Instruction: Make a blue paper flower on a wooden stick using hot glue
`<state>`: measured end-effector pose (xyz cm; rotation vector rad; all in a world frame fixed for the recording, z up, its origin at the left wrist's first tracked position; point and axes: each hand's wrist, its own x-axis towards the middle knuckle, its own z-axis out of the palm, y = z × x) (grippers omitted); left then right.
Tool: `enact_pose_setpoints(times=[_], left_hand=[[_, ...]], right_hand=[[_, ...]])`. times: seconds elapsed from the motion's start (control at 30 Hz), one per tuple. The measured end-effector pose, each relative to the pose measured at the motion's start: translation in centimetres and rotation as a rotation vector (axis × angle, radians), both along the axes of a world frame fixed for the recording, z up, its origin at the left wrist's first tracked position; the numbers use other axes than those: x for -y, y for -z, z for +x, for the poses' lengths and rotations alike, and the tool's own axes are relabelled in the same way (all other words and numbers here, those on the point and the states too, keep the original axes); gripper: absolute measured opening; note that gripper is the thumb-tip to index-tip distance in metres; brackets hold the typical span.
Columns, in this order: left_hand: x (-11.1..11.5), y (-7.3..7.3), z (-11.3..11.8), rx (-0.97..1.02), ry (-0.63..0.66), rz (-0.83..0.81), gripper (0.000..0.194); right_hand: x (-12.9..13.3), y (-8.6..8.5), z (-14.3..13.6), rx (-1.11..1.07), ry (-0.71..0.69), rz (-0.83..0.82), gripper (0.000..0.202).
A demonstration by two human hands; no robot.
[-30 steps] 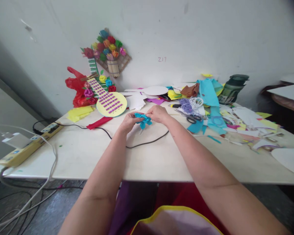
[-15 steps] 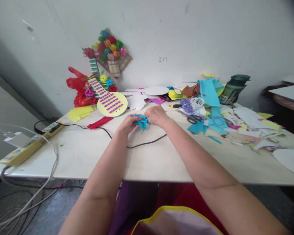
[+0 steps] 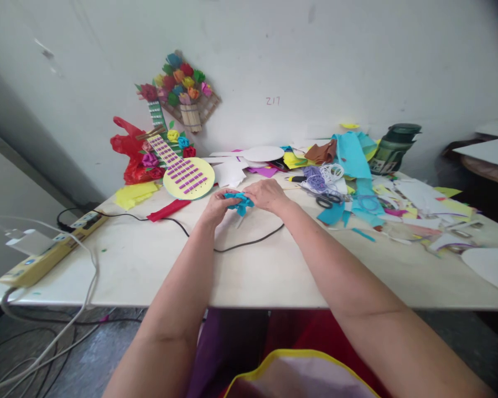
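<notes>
Gathered blue crepe paper (image 3: 241, 207) is held above the middle of the table, between my two hands. My left hand (image 3: 219, 207) pinches its left side, thumb on top. From the right, my right hand (image 3: 265, 194) grips the paper's upper edge with bent fingers; the fingertips are partly hidden. A thin pale stick-like end (image 3: 239, 222) shows under the paper. A black cord (image 3: 249, 244) runs across the table below the hands. Left of them lies a folded red paper strip (image 3: 168, 210).
A paper guitar (image 3: 190, 178) leans near paper flowers at the back left. On the left edge sits a power strip (image 3: 53, 251) with a white charger. Scissors (image 3: 328, 200), yarn (image 3: 315, 178), paper scraps (image 3: 423, 207) and a green bottle (image 3: 395, 148) occupy the right side.
My right hand's fingers have straightened slightly and shifted along the paper's edge. The blue paper is turned a little in my left hand. The view has moved slightly.
</notes>
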<state>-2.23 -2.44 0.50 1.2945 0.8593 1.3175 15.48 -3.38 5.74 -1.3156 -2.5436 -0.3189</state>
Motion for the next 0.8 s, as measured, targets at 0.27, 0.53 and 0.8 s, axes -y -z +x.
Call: enact_pose_setpoints(times=[0.27, 0.53, 0.8], left_hand=[[-0.04, 0.0, 0.09, -0.025, -0.034, 0.035, 0.034], [0.05, -0.07, 0.14, -0.03, -0.009, 0.089, 0.03], [0.01, 0.11, 0.12, -0.072, -0.001, 0.113, 0.033]], right_hand=[[-0.27, 0.21, 0.48, -0.023, 0.016, 0.002, 0.038], [-0.65, 0.42, 0.74, -0.083, 0.073, -0.028, 0.039], [-0.88, 0.47, 1.03, -0.166, 0.057, -0.096, 0.036]])
